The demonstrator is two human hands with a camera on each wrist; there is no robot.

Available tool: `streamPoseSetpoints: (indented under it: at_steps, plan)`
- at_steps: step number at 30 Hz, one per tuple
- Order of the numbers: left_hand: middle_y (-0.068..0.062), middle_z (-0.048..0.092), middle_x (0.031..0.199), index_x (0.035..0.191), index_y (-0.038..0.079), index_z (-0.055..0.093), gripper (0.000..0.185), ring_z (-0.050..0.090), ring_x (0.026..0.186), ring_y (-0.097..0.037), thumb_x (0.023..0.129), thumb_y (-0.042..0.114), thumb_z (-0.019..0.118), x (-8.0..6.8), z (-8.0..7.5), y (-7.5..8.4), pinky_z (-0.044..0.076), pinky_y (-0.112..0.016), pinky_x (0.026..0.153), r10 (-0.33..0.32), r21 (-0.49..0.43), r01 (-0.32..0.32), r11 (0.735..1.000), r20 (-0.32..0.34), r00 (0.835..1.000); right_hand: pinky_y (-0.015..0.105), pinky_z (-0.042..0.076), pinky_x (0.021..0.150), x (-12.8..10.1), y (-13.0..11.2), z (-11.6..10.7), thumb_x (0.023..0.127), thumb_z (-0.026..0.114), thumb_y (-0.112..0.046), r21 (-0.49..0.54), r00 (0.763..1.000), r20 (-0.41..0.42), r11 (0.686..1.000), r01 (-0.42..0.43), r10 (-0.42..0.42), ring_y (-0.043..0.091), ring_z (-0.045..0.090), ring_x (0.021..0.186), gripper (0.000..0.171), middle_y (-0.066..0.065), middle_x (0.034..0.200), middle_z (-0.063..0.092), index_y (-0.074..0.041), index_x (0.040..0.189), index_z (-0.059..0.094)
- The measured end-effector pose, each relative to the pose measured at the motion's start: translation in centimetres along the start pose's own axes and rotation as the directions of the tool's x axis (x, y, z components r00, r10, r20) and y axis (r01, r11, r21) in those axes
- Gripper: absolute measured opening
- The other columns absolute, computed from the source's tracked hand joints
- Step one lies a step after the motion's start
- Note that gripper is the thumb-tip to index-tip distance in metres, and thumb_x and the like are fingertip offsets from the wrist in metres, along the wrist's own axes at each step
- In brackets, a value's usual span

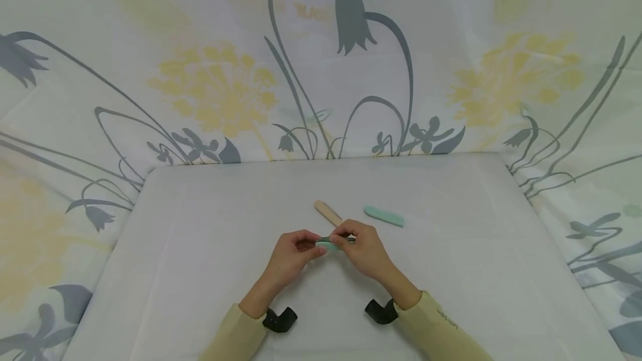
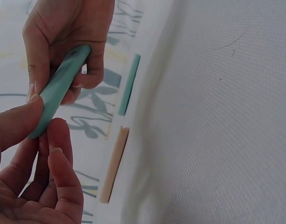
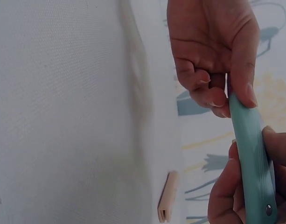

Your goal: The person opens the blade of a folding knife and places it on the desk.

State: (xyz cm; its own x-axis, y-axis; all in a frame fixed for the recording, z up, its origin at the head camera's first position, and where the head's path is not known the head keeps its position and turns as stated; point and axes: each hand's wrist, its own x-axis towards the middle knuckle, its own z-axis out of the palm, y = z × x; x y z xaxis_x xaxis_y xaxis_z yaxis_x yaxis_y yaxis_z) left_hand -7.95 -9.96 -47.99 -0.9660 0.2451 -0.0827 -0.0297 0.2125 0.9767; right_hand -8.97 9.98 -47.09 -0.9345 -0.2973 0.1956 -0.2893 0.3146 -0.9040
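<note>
Head: left hand [image 1: 291, 254], right hand [image 1: 366, 249] pinch mint handle [image 1: 327, 245] (sleeve lettering [image 1: 447, 319] illegible).

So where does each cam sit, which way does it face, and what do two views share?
Head: worn on the head, facing forward and down at the table; left hand, right hand and both sleeves show.
Left wrist: on that wrist, facing the held green stick, table at picture right; both hands show.
Right wrist: on that wrist, facing the held green stick, table at picture left; both hands show.
Shared: head and left wrist both show the loose green stick and tan stick.
</note>
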Motion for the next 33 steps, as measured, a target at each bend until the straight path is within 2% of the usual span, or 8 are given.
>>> streamPoseSetpoints:
  at_steps: [8,14,17,22,26,30,33]
  plan:
    - [-0.008,0.072,0.092,0.102,-0.002,0.071,0.021,0.068,0.08,-0.017,0.087,0.011,0.078,0.1,-0.1,-0.5,0.052,-0.025,0.069,0.019,0.008,-0.019,1.0,-0.002,1.0,0.029,0.045,0.07,-0.3,-0.2,0.4,0.092,0.07,-0.006,-0.012,0.997,-0.083,1.0,-0.004,0.003,0.016,0.055,0.078,0.006,0.002,0.087,0.068,0.0,0.092,0.069]
    - [-0.006,0.072,0.09,0.103,0.0,0.072,0.018,0.066,0.078,-0.014,0.087,0.009,0.077,0.2,0.1,-0.4,0.049,-0.024,0.066,-0.008,0.018,0.008,1.0,-0.016,1.0,0.031,0.047,0.07,-0.4,-3.3,0.0,0.09,0.068,0.004,-0.015,0.99,-0.142,1.0,0.015,-0.017,0.019,0.057,0.079,0.003,0.01,0.083,0.066,0.003,0.087,0.067]
    - [-0.006,0.072,0.09,0.103,-0.001,0.072,0.017,0.065,0.077,-0.015,0.088,0.005,0.076,0.0,0.2,0.0,0.047,-0.023,0.064,-0.024,0.022,0.025,0.999,-0.019,1.0,0.03,0.047,0.068,-0.3,-3.9,-0.2,0.091,0.067,0.004,-0.001,0.986,-0.166,1.0,0.004,-0.004,0.024,0.059,0.077,0.004,0.013,0.082,0.066,0.004,0.087,0.066]
    - [-0.01,0.071,0.09,0.101,-0.004,0.071,0.015,0.066,0.078,-0.019,0.088,0.0,0.074,-0.7,0.2,2.2,0.048,-0.024,0.065,-0.031,0.012,0.031,0.999,-0.002,1.0,0.029,0.055,0.071,0.0,-1.7,0.2,0.094,0.064,-0.001,0.129,0.979,-0.192,0.991,-0.048,0.073,0.037,0.067,0.083,0.009,0.015,0.09,0.065,0.008,0.093,0.064]
    - [-0.012,0.072,0.09,0.101,-0.005,0.071,0.014,0.067,0.078,-0.017,0.088,0.001,0.074,-1.1,0.0,3.6,0.049,-0.024,0.067,-0.013,0.007,0.013,1.0,0.001,1.0,0.033,0.057,0.077,0.1,-0.3,0.2,0.097,0.063,-0.003,0.261,0.971,-0.192,0.961,-0.089,0.142,0.037,0.067,0.093,0.01,0.015,0.096,0.062,0.007,0.098,0.065]
    - [-0.012,0.072,0.09,0.1,-0.005,0.072,0.015,0.067,0.078,-0.015,0.088,0.002,0.074,-1.1,-0.2,3.7,0.05,-0.025,0.067,-0.006,0.013,0.006,1.0,-0.009,1.0,0.034,0.057,0.078,0.1,0.0,-0.1,0.098,0.064,-0.008,0.323,0.976,-0.152,0.941,-0.102,0.158,0.032,0.066,0.094,0.013,0.016,0.097,0.062,0.005,0.1,0.066]
    - [-0.011,0.072,0.09,0.101,-0.004,0.073,0.015,0.067,0.078,-0.015,0.087,0.002,0.075,-0.6,-0.3,2.7,0.049,-0.026,0.068,-0.03,0.027,0.031,0.999,-0.009,0.999,0.034,0.057,0.079,0.2,0.1,-0.6,0.098,0.066,-0.016,0.285,0.983,-0.112,0.952,-0.112,0.149,0.028,0.066,0.092,0.019,0.013,0.099,0.064,0.001,0.105,0.068]
